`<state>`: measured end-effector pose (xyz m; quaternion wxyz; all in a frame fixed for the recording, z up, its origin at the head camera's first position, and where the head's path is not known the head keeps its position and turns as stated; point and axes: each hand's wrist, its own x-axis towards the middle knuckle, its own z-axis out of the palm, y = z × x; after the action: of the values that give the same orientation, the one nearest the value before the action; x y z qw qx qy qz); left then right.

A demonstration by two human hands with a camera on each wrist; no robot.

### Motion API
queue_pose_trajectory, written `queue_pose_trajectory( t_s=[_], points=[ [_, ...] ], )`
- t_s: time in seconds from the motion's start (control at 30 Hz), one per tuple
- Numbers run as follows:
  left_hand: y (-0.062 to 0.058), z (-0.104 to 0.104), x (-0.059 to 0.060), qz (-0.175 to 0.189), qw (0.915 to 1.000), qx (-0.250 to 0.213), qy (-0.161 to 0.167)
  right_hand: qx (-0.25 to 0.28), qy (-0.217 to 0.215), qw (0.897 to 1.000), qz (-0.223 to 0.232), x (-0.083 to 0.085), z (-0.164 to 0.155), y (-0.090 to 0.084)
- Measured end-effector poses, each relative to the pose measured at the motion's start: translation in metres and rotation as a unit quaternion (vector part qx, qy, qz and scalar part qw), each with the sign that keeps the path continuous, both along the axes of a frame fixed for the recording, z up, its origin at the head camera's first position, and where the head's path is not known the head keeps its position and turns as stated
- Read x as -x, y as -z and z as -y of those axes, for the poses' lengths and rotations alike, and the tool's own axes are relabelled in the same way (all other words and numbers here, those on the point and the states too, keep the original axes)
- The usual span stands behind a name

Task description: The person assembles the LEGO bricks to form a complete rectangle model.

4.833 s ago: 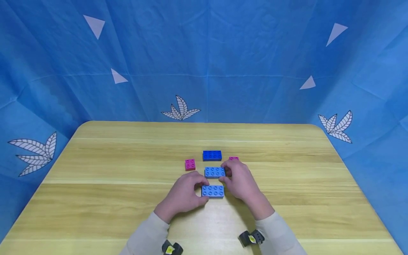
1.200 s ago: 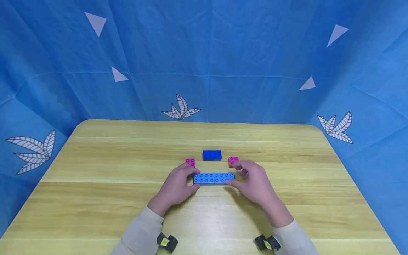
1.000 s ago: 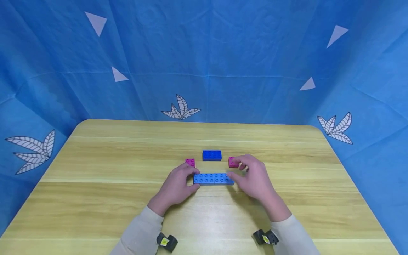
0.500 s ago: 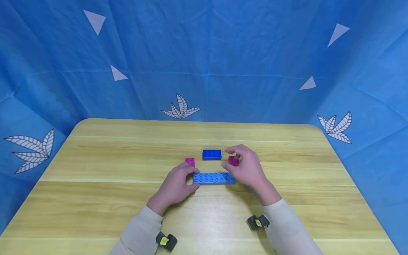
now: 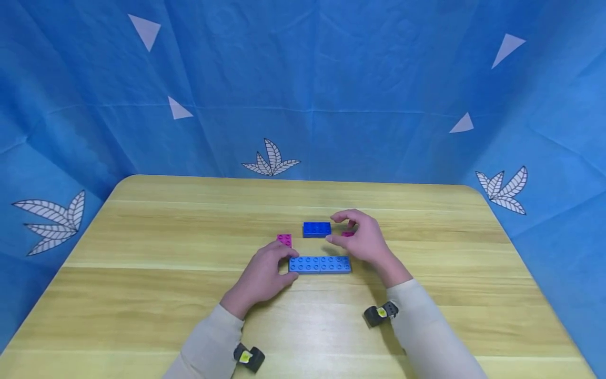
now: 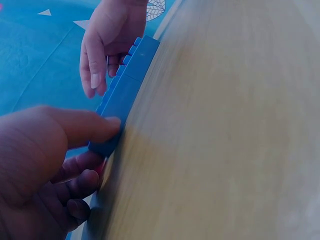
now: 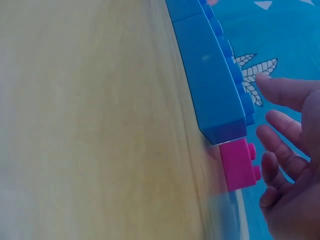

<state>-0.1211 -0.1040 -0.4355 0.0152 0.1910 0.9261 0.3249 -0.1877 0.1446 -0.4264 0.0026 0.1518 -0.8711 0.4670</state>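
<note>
Two light-blue toy building bricks lie end to end in a row on the table, a left brick [image 5: 304,267] and a right brick [image 5: 335,268]. My left hand [image 5: 262,271] pinches the left brick's outer end between thumb and fingers, also plain in the left wrist view. Farther back, the thumb and index finger of my right hand [image 5: 366,238] are spread at the right end of a dark-blue brick [image 5: 316,230], holding nothing. Below that hand a small pink brick [image 5: 347,233] is mostly hidden; the right wrist view shows the pink brick's side [image 7: 237,165].
Another small pink brick [image 5: 285,239] sits just behind my left hand's fingers, partly covered. The wooden table [image 5: 165,237] ends at a blue cloth backdrop [image 5: 379,79] with printed leaves and triangles. Each wrist carries a small black camera.
The two light-blue bricks, apart at first, now stand end to end. My right hand has let go of the right one and moved back toward the dark-blue brick. The left hand keeps its hold.
</note>
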Motion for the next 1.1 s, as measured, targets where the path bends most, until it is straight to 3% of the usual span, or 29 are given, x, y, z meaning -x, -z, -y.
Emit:
queue_pose_trajectory(
  t_s=[0.67, 1.1],
  points=[
    [-0.002, -0.001, -0.001, -0.001, 1.0000, -0.003, 0.002, -0.049, 0.001, 0.998, 0.039, 0.020, 0.005, 0.010],
    [-0.002, -0.001, -0.002, 0.000, 1.0000, 0.000, -0.003, -0.070, -0.007, 0.997, 0.033, 0.024, 0.008, 0.014]
  ],
)
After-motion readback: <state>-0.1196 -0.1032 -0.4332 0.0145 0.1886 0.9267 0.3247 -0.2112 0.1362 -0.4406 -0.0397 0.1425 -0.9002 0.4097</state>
